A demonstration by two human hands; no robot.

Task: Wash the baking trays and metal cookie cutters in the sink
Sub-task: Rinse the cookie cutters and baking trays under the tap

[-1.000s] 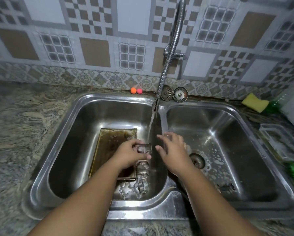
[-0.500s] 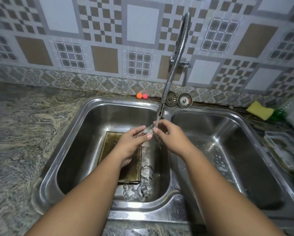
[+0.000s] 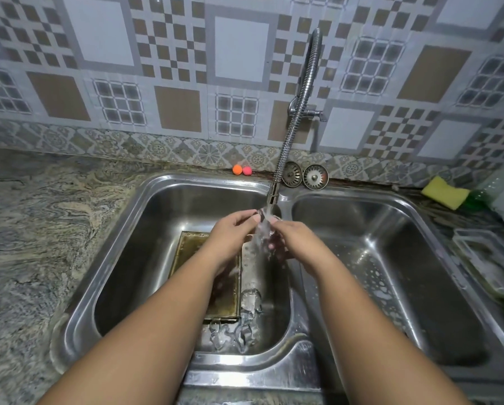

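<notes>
Cutter rinsed between both hands, right under the spout

The left hand (image 3: 233, 229) and right hand (image 3: 291, 238) pinch one small cookie cutter (image 3: 263, 215) just below the faucet (image 3: 274, 194) (its long axis blurred by water); remaining cutters (image 3: 236, 331) and baking tray (image 3: 212, 276) lie below the faucet, nearer the left hand.

Glossy steel sink (image 3: 163, 188), tarnished tray (image 3: 186, 252)

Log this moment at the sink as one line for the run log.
step: rinsing cookie cutter | both hands on it under tap water | baking tray, more cutters in left basin | right basin empty
</notes>
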